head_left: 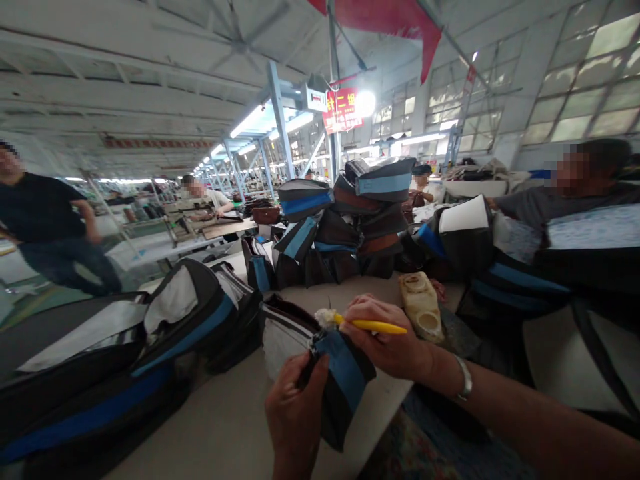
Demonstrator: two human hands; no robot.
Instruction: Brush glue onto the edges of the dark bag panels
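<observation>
My left hand [295, 413] grips a black backpack piece with a blue panel [344, 373] at the near edge of the table. My right hand [385, 337] is just above that piece, its fingers closed on a slim yellow plastic tool [373, 326]. A tuft of white fibre [326, 319] sits at the tool's tip, against the bag's opening. A dirty beige plastic bottle [421, 307] lies on the table just beyond my right hand. A metal bracelet [465, 377] circles my right wrist.
Black and blue backpacks lie on the pale worktable [240, 427], with a large one [105, 360] at left and a tall stack [340, 227] ahead. More bags [515, 293] sit at right, beside a seated co-worker [565, 193]. A person [45, 220] stands at far left.
</observation>
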